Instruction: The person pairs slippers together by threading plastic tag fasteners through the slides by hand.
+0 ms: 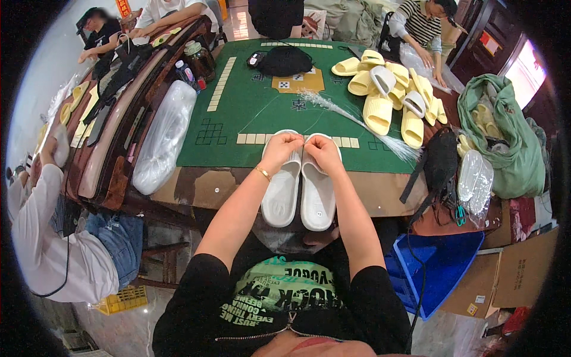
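Observation:
A pair of light grey slippers lies side by side in front of me, soles down, heels pointing toward me over the table's near edge. The left slipper point(279, 201) has my left hand point(282, 150) over its upper, and the right slipper point(318, 203) has my right hand point(324, 152) over its upper. Fingers of both hands are pinched together, nearly meeting between the two uppers. What they pinch is too thin or hidden to make out. Beyond them, a bundle of thin clear plastic strands point(351, 116) spreads across the green mat point(220, 128).
Yellow and grey slippers point(377, 113) are heaped at the right. Rolled clear plastic bags point(163, 137) lie left. A black bag point(438, 163), wrapped slippers point(474, 178) and a green sack point(511, 143) stand right, above a blue bin point(437, 268). Co-workers sit around.

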Demonstrator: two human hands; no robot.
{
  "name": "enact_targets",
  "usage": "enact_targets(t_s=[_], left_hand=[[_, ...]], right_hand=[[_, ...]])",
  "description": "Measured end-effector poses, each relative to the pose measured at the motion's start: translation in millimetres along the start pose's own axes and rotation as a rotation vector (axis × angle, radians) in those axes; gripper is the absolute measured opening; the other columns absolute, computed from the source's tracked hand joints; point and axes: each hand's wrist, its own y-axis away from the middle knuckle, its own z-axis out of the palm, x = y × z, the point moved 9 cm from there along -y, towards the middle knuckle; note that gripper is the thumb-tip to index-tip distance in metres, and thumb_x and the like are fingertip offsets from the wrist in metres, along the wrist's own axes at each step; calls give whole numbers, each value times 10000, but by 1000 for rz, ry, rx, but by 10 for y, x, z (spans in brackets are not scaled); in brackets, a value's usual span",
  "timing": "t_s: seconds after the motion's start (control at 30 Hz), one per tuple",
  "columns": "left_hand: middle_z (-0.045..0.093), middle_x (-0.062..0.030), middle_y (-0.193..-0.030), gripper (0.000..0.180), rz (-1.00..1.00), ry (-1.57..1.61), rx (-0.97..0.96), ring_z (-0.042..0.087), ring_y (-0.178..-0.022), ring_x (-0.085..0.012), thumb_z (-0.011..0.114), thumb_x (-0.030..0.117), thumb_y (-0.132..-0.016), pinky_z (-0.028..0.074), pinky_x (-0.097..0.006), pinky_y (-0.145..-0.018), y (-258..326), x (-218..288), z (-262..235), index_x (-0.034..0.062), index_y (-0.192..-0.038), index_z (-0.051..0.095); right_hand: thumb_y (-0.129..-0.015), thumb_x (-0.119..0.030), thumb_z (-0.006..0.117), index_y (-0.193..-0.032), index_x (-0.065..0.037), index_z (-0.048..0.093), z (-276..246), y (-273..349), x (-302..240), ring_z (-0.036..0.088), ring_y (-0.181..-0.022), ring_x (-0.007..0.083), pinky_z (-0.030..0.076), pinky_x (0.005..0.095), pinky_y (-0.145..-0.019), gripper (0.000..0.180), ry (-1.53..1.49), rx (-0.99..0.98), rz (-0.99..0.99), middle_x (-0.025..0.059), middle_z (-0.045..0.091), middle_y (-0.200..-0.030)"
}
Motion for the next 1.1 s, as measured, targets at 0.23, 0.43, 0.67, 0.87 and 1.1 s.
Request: enact_targets(t_s=[0.23, 0.43, 0.67, 0.87, 1.1], left_hand=[[634, -86, -922, 134, -72, 329, 38, 591, -824, -124, 590, 68, -842, 473, -242, -771, -2, -143, -102, -39, -918, 614], [625, -74, -909, 110, -92, 482, 82, 600, -855, -147, 573, 70, -864, 485, -261, -810, -1, -201, -119, -17, -927, 596], [630, -81, -915, 115, -66, 437, 73, 596, -848, -137, 571, 39, -852, 477, -249, -795, 27, -156, -140, -27, -942, 598], [633, -74, -916, 153, -63, 311, 29, 591, -830, -129, 600, 21, -821, 478, -246, -761, 18, -126, -70, -22, -967, 610], [625, -56, -870, 91, 5, 287, 38, 586, -809, -125, 616, 21, -808, 475, -248, -761, 37, -73, -89, 1, -896, 601]], right_hand=[[-771, -85, 593, -725, -32, 580, 16, 40, 34, 457, -560, 56, 368, 212, -499, 71, -230, 1, 99, -28, 539, -647], [-782, -79, 567, -738, -31, 581, -30, 31, 143, 449, -549, 46, 347, 202, -493, 67, -349, 39, 167, -31, 535, -644], [-777, -58, 596, -756, -29, 593, -50, 60, 86, 451, -549, 40, 349, 197, -484, 35, -316, 94, 188, -34, 546, -654], [-769, -33, 623, -794, -20, 608, -55, 11, 185, 500, -600, 44, 402, 193, -525, 32, -281, 117, 143, -19, 584, -705], [-770, -63, 641, -802, -11, 613, -2, 16, 69, 526, -630, 58, 432, 202, -562, 68, -182, 55, 59, -7, 604, -726]])
